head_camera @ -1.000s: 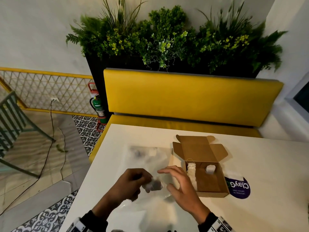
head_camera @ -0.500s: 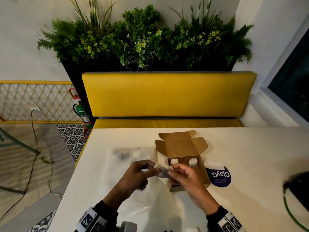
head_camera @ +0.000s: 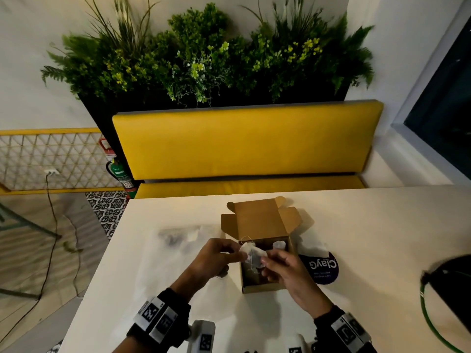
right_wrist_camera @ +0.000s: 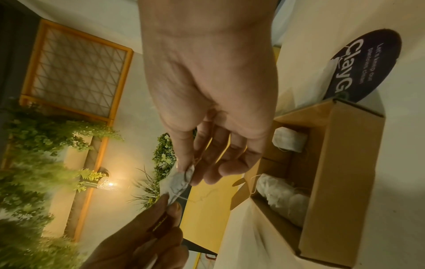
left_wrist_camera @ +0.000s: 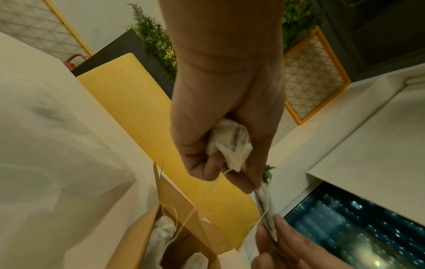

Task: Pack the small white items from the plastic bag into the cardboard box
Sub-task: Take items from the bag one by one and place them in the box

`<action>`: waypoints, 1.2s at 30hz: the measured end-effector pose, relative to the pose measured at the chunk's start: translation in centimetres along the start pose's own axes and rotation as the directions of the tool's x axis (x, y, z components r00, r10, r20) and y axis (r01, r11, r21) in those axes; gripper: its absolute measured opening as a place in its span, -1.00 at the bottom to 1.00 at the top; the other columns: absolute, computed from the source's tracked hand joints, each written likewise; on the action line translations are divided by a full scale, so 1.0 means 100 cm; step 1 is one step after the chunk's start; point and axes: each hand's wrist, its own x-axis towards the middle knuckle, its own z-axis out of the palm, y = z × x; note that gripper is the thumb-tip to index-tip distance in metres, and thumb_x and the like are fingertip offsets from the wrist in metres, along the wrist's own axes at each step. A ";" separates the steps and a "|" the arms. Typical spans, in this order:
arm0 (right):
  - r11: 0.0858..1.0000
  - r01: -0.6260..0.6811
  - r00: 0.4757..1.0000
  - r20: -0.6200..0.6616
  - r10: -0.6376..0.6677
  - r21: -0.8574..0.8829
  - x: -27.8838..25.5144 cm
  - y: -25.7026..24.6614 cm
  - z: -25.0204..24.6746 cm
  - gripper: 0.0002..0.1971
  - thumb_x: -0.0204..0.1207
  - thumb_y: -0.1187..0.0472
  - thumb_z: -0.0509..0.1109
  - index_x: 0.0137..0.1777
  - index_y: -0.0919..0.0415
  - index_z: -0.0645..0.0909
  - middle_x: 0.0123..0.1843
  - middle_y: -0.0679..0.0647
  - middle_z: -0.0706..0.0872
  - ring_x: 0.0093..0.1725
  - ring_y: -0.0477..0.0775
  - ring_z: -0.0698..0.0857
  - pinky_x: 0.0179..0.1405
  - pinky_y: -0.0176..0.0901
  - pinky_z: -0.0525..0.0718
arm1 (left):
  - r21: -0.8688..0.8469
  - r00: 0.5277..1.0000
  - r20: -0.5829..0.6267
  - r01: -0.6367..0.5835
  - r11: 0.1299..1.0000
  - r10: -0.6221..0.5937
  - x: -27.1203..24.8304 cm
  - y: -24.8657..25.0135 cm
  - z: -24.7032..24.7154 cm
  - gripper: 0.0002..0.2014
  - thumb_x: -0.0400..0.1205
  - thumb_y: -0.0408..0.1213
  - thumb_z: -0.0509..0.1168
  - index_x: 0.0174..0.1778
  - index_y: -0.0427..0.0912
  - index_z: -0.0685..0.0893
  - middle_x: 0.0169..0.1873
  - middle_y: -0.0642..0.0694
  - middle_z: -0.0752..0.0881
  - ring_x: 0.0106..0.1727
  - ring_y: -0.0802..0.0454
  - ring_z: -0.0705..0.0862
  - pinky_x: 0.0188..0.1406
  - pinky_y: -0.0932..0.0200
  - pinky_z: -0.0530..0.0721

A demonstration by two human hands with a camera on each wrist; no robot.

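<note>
A white tea bag with a string hangs over the left side of the open cardboard box. My left hand and right hand each pinch one end of it. In the left wrist view, my left hand also grips a second, crumpled tea bag in its palm. The right wrist view has my right hand pinching the shared tea bag. Several tea bags lie inside the box. The clear plastic bag lies flat to the left of the box.
A round dark sticker sits on the white table just right of the box. A dark object with a green cord lies at the table's right edge. A yellow bench stands behind the table.
Both hands have moved right, from over the plastic bag to over the box, carrying the tea bag. The right hand, open a second ago, now pinches it.
</note>
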 end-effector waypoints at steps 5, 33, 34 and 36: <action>0.993 -0.001 1.000 -0.023 -0.002 -0.118 0.007 0.001 -0.016 -0.80 0.51 0.11 0.51 0.12 0.02 0.75 0.00 0.00 0.83 0.07 -0.01 0.74 -0.01 -0.13 0.68 | 0.218 0.999 0.046 -0.018 0.976 0.008 0.018 0.002 0.005 -0.90 0.57 -0.28 0.45 -0.09 -0.24 0.80 -0.27 0.02 0.76 -0.62 0.16 0.51 -0.62 0.31 0.46; 0.912 0.196 0.980 0.116 -0.164 -0.361 0.017 -0.013 -0.025 -0.92 0.55 0.31 0.47 0.00 0.19 0.74 -0.08 0.10 0.83 -0.08 0.09 0.83 -0.13 -0.02 0.83 | 0.217 0.994 0.047 -0.108 0.970 0.101 0.034 -0.022 0.002 -0.87 0.57 -0.30 0.43 -0.01 -0.22 0.78 -0.13 -0.04 0.74 -0.53 0.15 0.62 -0.58 0.29 0.56; 0.917 0.200 0.979 0.111 -0.172 -0.345 0.016 -0.012 -0.025 -0.91 0.53 0.33 0.47 -0.01 0.18 0.74 -0.08 0.10 0.82 -0.05 0.10 0.83 -0.10 0.04 0.84 | 0.203 0.988 0.031 -0.152 0.967 0.149 0.032 -0.022 0.003 -0.88 0.57 -0.30 0.43 -0.02 -0.21 0.79 -0.14 -0.04 0.75 -0.52 0.16 0.62 -0.58 0.29 0.55; 0.923 0.212 0.976 0.109 -0.186 -0.320 0.015 -0.009 -0.024 -0.89 0.50 0.34 0.51 -0.04 0.14 0.75 -0.06 0.07 0.81 0.02 0.10 0.81 -0.06 0.08 0.83 | 0.188 0.972 0.006 -0.230 0.955 0.233 0.028 -0.023 0.005 -0.90 0.57 -0.32 0.43 -0.04 -0.15 0.81 -0.12 -0.07 0.77 -0.50 0.16 0.63 -0.55 0.27 0.55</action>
